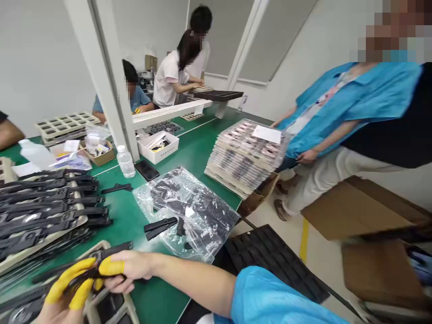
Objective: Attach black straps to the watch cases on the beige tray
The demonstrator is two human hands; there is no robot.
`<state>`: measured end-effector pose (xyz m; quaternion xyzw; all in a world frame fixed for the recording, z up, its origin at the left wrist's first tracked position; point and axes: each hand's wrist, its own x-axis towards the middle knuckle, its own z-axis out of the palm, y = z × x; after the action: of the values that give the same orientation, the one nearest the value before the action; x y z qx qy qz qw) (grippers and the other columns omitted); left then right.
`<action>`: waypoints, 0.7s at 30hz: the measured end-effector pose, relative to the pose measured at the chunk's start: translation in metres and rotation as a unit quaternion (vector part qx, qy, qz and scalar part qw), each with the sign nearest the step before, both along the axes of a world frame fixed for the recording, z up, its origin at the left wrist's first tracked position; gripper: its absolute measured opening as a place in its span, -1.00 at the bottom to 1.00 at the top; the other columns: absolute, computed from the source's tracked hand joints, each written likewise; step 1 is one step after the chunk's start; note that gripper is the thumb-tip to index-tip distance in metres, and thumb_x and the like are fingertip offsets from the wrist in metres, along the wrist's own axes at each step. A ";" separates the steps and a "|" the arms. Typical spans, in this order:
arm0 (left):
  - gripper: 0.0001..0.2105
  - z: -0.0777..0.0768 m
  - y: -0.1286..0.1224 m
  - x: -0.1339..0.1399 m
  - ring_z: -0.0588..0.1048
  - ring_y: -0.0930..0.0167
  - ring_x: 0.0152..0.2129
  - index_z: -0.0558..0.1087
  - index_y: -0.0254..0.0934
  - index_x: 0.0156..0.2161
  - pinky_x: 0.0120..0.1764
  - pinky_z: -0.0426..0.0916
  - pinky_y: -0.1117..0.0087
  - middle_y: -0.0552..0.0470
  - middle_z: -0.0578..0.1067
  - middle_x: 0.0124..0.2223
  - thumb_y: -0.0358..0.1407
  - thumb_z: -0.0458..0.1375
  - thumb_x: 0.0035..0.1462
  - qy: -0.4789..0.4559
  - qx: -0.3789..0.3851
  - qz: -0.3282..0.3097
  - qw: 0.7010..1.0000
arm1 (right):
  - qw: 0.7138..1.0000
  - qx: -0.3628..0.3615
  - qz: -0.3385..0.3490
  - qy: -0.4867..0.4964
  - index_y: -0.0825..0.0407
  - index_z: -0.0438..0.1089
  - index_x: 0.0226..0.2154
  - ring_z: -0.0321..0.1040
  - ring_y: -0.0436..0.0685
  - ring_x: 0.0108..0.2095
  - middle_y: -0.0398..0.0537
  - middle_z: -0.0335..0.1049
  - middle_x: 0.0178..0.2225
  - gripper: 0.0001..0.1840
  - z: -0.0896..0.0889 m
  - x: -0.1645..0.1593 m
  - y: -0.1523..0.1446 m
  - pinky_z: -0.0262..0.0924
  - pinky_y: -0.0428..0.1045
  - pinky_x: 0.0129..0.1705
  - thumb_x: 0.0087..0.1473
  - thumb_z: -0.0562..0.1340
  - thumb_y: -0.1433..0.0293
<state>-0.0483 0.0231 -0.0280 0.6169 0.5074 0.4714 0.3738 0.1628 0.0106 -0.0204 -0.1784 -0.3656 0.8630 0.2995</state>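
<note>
My left hand (67, 294) and my right hand (137, 266), both with yellow finger cots, meet at the lower left. Their fingers are closed on a black watch strap (84, 275); whether a watch case is attached is hidden by the fingers. Below them lies a beige compartment tray (133, 308) with dark square wells. More black watches with straps (33, 218) lie in rows on stacked beige trays to the left. Loose black straps (160, 228) rest by a clear plastic bag (209, 207) filled with dark straps.
A tall stack of packed trays (243, 157) stands at the green table's (189, 157) right edge. Behind are a clear bottle (125, 163), a phone (147, 170) and a white box (158, 150). A person in blue (344, 108) stands right, near cardboard boxes (354, 207). Others work beyond.
</note>
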 end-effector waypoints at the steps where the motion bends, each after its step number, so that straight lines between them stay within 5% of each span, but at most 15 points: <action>1: -0.67 0.013 -0.003 0.007 0.68 0.18 -0.27 0.58 -0.12 -0.17 -0.25 0.69 0.17 0.11 0.70 -0.16 -0.08 0.42 -0.05 -0.051 -0.020 0.043 0.998 | 1.000 -0.004 0.026 -0.006 -0.01 0.13 -0.48 -0.11 -0.12 -0.67 -0.38 0.01 -0.63 -0.41 0.003 0.001 -0.002 -0.12 -0.16 -0.64 0.06 0.48 0.03; 4: -0.69 0.046 -0.001 0.017 0.62 0.36 -0.47 0.50 -0.19 -0.32 -0.35 0.67 0.24 0.15 0.68 -0.27 -0.11 0.47 -0.06 -0.243 0.009 0.136 0.960 | 0.994 -0.013 0.073 -0.077 0.01 0.24 -0.39 -0.22 -0.12 -0.69 -0.40 -0.04 -0.64 -0.59 0.011 0.010 -0.008 -0.24 -0.19 -0.67 0.26 0.29 0.06; 7: -0.59 0.061 0.005 0.012 0.58 0.43 -0.58 0.45 -0.24 -0.30 -0.42 0.63 0.32 0.19 0.64 -0.39 -0.10 0.52 -0.14 -0.309 0.037 0.175 0.934 | 0.984 0.038 0.025 -0.170 0.03 0.31 -0.32 -0.17 -0.12 -0.70 -0.39 0.03 -0.64 -0.65 0.017 0.021 -0.011 -0.23 -0.20 -0.70 0.25 0.28 0.09; 9: -0.58 0.059 0.001 0.012 0.56 0.44 -0.62 0.43 -0.26 -0.32 -0.49 0.58 0.40 0.18 0.57 -0.53 -0.09 0.52 -0.13 -0.276 0.005 0.145 0.950 | 0.978 0.067 -0.080 -0.183 0.00 0.28 -0.26 -0.01 -0.10 -0.70 -0.35 0.18 -0.61 -0.58 0.018 0.026 -0.013 -0.06 -0.18 -0.69 0.16 0.35 0.02; 13: -0.59 0.032 -0.017 0.031 0.64 0.36 -0.46 0.50 -0.26 0.06 -0.48 0.57 0.38 -0.11 0.68 -0.12 -0.10 0.31 0.18 -0.156 -0.126 -0.021 0.979 | 0.967 0.068 -0.198 -0.144 -0.02 0.23 -0.22 -0.03 -0.12 -0.71 -0.33 0.26 -0.56 -0.47 0.016 0.020 -0.019 -0.09 -0.17 -0.68 0.15 0.35 -0.09; 18: -0.50 0.008 -0.028 0.042 0.56 0.25 0.11 0.49 -0.22 0.19 0.18 0.52 0.12 -0.13 0.58 0.17 -0.50 0.08 0.16 0.067 0.050 -0.131 0.988 | 0.980 0.040 -0.142 -0.133 0.01 0.26 -0.26 -0.11 -0.14 -0.69 -0.31 0.23 -0.59 -0.46 0.012 0.004 -0.031 -0.21 -0.17 -0.67 0.11 0.36 -0.09; 21: -0.38 0.008 -0.029 0.034 0.51 0.28 0.16 0.45 -0.18 0.24 0.25 0.46 0.13 -0.10 0.55 0.18 -0.59 0.01 0.09 0.135 0.117 -0.161 0.971 | 0.981 0.033 -0.115 -0.155 0.02 0.27 -0.29 -0.13 -0.14 -0.70 -0.30 0.23 -0.62 -0.49 0.011 0.002 -0.032 -0.26 -0.17 -0.66 0.09 0.37 -0.05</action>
<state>-0.0145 -0.0058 -0.0195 0.7879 0.3881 0.3737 0.2982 0.1651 -0.0217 -0.0091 -0.3408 -0.4131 0.7720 0.3425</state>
